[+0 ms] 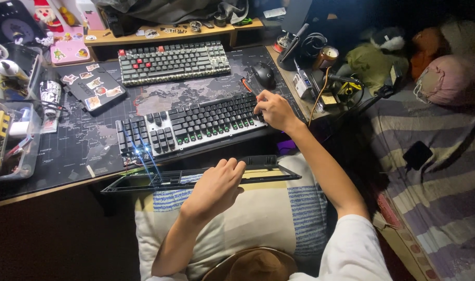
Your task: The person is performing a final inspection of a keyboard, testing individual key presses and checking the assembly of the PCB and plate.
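My left hand (216,187) rests fingers-down on a flat black keyboard frame (144,181) that lies across a striped cushion (268,213) on my lap. My right hand (275,110) reaches to the right end of a black keyboard (190,125) with dark keycaps on the desk, fingertips on its keys. A small bright light glows at that keyboard's lower left corner. A second keyboard (172,61) with grey and red keys lies farther back.
A dark desk mat (76,143) with a map print covers the desk. A black mouse (263,75) sits back right. A stickered black case (94,88) and a clear bin (14,140) stand left. Cables, a candle jar and plush toys crowd the right. Striped bedding (435,171) lies right.
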